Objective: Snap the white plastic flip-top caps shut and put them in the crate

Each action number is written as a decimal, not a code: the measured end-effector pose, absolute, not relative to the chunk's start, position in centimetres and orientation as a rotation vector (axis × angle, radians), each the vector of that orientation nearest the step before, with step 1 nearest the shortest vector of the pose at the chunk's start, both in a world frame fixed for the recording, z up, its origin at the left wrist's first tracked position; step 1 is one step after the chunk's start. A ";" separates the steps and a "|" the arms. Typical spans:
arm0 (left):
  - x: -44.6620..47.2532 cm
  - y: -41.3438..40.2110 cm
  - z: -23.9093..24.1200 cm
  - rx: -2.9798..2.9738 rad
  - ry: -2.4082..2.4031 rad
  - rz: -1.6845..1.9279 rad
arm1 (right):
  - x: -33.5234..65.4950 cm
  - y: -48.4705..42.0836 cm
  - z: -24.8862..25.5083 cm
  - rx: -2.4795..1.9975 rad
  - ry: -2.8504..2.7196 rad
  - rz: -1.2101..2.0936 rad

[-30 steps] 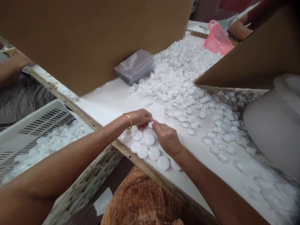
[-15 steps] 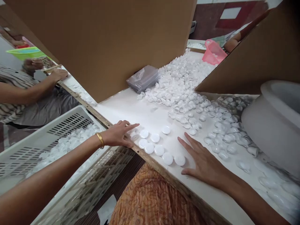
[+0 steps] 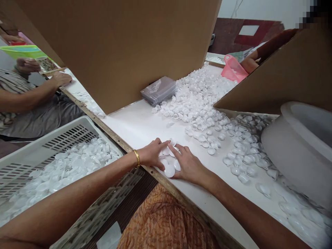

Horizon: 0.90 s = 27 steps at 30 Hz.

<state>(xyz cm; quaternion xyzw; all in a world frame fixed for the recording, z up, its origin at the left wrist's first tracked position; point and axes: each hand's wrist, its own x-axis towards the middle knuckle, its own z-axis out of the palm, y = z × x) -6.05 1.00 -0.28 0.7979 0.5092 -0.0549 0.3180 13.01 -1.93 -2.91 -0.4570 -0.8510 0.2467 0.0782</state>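
Observation:
Several round white plastic caps [image 3: 169, 171] are bunched on the white table near its front edge, some overlapping. My left hand [image 3: 154, 153], with a gold bangle at the wrist, curves around their left side, thumb and fingers apart. From the right, my right hand [image 3: 190, 165] cups the same bunch, its fingers stretched out and spread. Fingertips of both hands nearly meet at the far side of the caps. Part of the bunch is hidden under the fingers. Neither hand lifts a cap off the table.
A large heap of white caps [image 3: 197, 95] spreads across the table [image 3: 127, 119]. A pale crate [image 3: 85, 121] of white pieces stands left, below the table edge. Cardboard panels [image 3: 129, 45], a clear plastic box [image 3: 159, 90], a whitish tub [image 3: 282, 148] and a pink basket [image 3: 233, 69] surround the work area. Other people's arms show behind.
My hands have come together, the left moving right and the right moving left. The caps, spread out flat before, are now pushed into a bunch between them.

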 end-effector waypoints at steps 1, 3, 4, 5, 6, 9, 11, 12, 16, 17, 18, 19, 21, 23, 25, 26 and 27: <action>-6.0 1.1 -0.4 2.063 1.332 -0.103 | 13.0 -1.8 -3.2 -1.316 -2.521 0.749; -6.0 1.4 -0.5 1.996 1.329 -0.027 | 13.1 -1.3 -3.9 -1.227 -2.441 0.777; -6.1 1.6 -0.5 1.978 1.322 0.002 | 13.1 -1.1 -4.2 -1.199 -2.400 0.801; -6.2 1.8 -0.4 1.968 1.311 0.022 | 13.1 -0.7 -4.3 -1.185 -2.369 0.836; -6.2 2.0 -0.3 1.958 1.298 0.038 | 13.1 -0.3 -4.3 -1.182 -2.348 0.876; -6.4 2.6 -0.4 1.926 1.257 0.098 | 13.1 1.0 -3.5 -1.190 -2.332 0.986; -6.4 2.8 -0.5 1.891 1.228 0.177 | 13.2 1.6 -2.6 -1.160 -2.350 1.021; -6.4 2.8 -0.5 1.875 1.208 0.226 | 13.3 1.9 -2.1 -1.136 -2.370 1.025; -7.1 2.2 0.3 1.858 1.152 0.435 | 12.9 2.8 -0.3 -1.115 -2.472 0.894; -7.8 2.0 0.7 1.866 1.164 0.485 | 12.4 3.2 0.1 -1.099 -2.494 0.847; -8.7 1.7 1.3 1.874 1.192 0.530 | 11.6 3.6 0.6 -1.059 -2.513 0.812; -9.9 1.2 1.9 1.879 1.228 0.572 | 10.4 4.0 1.2 -0.998 -2.533 0.785; -13.2 -0.3 3.4 1.865 1.322 0.643 | 6.8 4.4 2.2 -0.837 -2.569 0.753; -17.4 -2.7 4.6 1.801 1.438 0.682 | 1.9 4.0 2.9 -0.649 -2.600 0.762; -22.0 -5.8 5.0 1.684 1.603 0.659 | -3.7 3.0 2.8 -0.452 -2.638 0.831; -24.2 -7.4 4.9 1.606 1.688 0.646 | -6.4 2.3 2.6 -0.393 -2.652 0.881; -26.4 -9.0 4.6 1.507 1.771 0.601 | -8.8 1.4 2.2 -0.376 -2.658 0.936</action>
